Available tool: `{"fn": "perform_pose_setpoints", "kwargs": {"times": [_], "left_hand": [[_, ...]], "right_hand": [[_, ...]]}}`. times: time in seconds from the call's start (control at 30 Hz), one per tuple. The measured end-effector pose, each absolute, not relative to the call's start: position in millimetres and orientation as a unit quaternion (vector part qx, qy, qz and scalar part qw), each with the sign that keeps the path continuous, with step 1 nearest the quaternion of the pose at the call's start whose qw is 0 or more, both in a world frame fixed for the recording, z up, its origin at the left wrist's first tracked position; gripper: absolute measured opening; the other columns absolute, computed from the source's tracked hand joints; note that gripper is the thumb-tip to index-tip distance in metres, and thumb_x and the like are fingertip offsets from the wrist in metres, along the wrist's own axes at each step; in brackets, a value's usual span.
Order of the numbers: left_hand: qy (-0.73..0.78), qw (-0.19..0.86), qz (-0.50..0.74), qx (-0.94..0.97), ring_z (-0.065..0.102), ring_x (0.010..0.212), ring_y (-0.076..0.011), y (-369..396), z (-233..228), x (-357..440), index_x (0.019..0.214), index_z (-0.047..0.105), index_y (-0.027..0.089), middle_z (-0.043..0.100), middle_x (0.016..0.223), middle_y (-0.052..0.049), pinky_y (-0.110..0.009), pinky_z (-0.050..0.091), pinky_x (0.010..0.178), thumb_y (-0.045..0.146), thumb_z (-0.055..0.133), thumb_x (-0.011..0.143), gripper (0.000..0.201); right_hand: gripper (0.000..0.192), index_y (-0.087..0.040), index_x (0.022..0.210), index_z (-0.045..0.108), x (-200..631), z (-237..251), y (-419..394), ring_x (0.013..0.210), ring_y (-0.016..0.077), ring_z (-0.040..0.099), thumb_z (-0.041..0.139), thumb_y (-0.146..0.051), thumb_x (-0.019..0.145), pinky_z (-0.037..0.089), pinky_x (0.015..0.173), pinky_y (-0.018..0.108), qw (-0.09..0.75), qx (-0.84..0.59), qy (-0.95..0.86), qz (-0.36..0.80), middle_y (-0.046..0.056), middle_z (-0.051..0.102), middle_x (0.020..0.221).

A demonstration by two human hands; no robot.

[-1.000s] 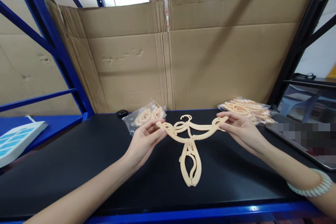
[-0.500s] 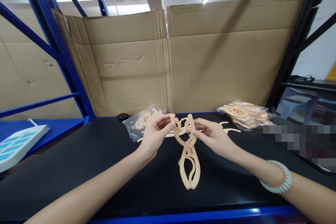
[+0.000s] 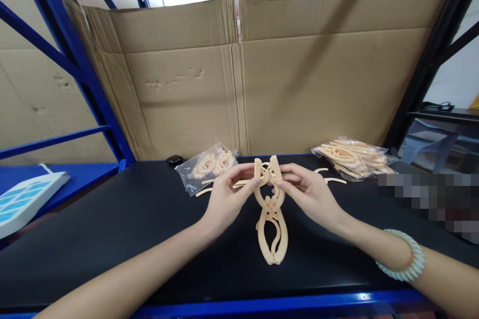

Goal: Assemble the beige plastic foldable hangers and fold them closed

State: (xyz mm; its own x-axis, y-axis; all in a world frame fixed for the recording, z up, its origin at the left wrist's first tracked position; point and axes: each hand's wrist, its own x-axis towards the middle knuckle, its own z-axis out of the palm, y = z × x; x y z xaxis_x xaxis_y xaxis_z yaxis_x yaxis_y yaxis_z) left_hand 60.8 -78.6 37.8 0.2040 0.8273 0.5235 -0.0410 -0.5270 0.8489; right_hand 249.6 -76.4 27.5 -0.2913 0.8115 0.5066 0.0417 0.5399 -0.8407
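Head-worn view, forward-down, close

Both forearms are bare, with no sleeves in view. The right wrist wears a pale green ribbed bracelet point(image 3: 402, 255) (a coiled, stretchy sort), sitting just behind the right hand point(image 3: 310, 193); left hand point(image 3: 228, 197) wears nothing.

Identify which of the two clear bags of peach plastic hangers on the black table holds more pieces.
The bag at the back right, beside the right hand: it is heaped with hangers, whereas the smaller bag at the back left holds only a few.
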Motion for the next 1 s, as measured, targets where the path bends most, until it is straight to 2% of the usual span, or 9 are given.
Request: {"fn": "perform_pose_setpoints", "kwargs": {"times": [0.23,0.47,0.53,0.6,0.7,0.8,0.9,1.0], "left_hand": [[0.306,0.39,0.567,0.658,0.066,0.1,-0.0192,-77.2,34.1,60.2,0.107,0.066,0.017,0.071,0.107,-0.007,-0.031,0.053,0.09,0.024,0.068,0.081,0.027],[0.337,0.353,0.544,0.682,0.067,0.085,-0.0166,-77.0,33.9,63.1,0.099,0.07,0.017,0.071,0.099,-0.005,-0.029,0.057,0.078,0.029,0.07,0.077,0.025],[0.338,0.343,0.536,0.694,0.066,0.084,-0.0157,-76.7,35.3,61.4,0.106,0.068,0.019,0.07,0.098,-0.004,-0.029,0.056,0.078,0.029,0.069,0.078,0.03],[0.35,0.301,0.522,0.717,0.066,0.084,-0.0158,-77.9,37.1,57.4,0.106,0.066,0.019,0.069,0.095,-0.004,-0.03,0.055,0.078,0.03,0.065,0.081,0.027],[0.34,0.184,0.419,0.822,0.064,0.086,-0.0174,-84.4,38.7,50.5,0.096,0.068,0.018,0.069,0.091,-0.004,-0.033,0.052,0.081,0.031,0.062,0.084,0.019],[0.267,0.113,0.247,0.925,0.06,0.095,-0.0218,-93.9,37.6,47.7,0.109,0.066,0.022,0.066,0.104,-0.006,-0.036,0.049,0.085,0.04,0.069,0.077,0.036],[0.243,0.086,0.155,0.954,0.058,0.099,-0.0236,-99.4,35.2,48.0,0.114,0.064,0.025,0.063,0.114,-0.006,-0.035,0.049,0.085,0.047,0.069,0.076,0.044],[0.259,0.079,0.138,0.953,0.058,0.099,-0.0229,-97.8,33.4,47.2,0.111,0.065,0.024,0.063,0.113,-0.006,-0.033,0.049,0.083,0.044,0.066,0.079,0.037]], "right_hand": [[0.025,-0.019,0.108,0.057,249.7,30.1,-76.3,0.08,0.0184,0.07,0.058,-0.032,0.086,0.056,0.075,0.032,0.511,-0.293,-0.689,0.423,0.005,0.074,0.089],[0.023,-0.017,0.101,0.066,255.5,40.0,-74.5,0.091,0.0218,0.068,0.063,-0.03,0.082,0.053,0.083,0.036,0.442,-0.305,-0.751,0.385,0.007,0.072,0.098],[0.028,-0.016,0.104,0.065,263.6,44.0,-70.6,0.09,0.0217,0.068,0.063,-0.032,0.081,0.054,0.079,0.034,0.428,-0.316,-0.745,0.402,0.009,0.072,0.099],[0.039,-0.015,0.116,0.059,275.3,47.4,-65.2,0.083,0.0199,0.068,0.064,-0.033,0.081,0.054,0.069,0.03,0.42,-0.339,-0.73,0.419,0.01,0.072,0.096],[0.071,-0.017,0.138,0.035,295.7,49.2,-56.2,0.071,0.016,0.066,0.069,-0.03,0.077,0.05,0.055,0.024,0.359,-0.371,-0.713,0.474,0.008,0.072,0.087],[0.096,-0.021,0.145,0.017,310.9,46.2,-48.7,0.07,0.0137,0.066,0.076,-0.025,0.07,0.053,0.055,0.022,0.248,-0.386,-0.689,0.561,0.005,0.07,0.088],[0.093,-0.021,0.144,0.021,315.8,41.8,-44.9,0.064,0.011,0.066,0.076,-0.023,0.069,0.055,0.056,0.022,0.15,-0.395,-0.682,0.597,0.001,0.068,0.084],[0.076,-0.019,0.138,0.033,313.5,37.6,-45.0,0.051,0.0079,0.061,0.071,-0.021,0.072,0.055,0.052,0.021,0.124,-0.428,-0.694,0.566,-0.005,0.064,0.069]]}}
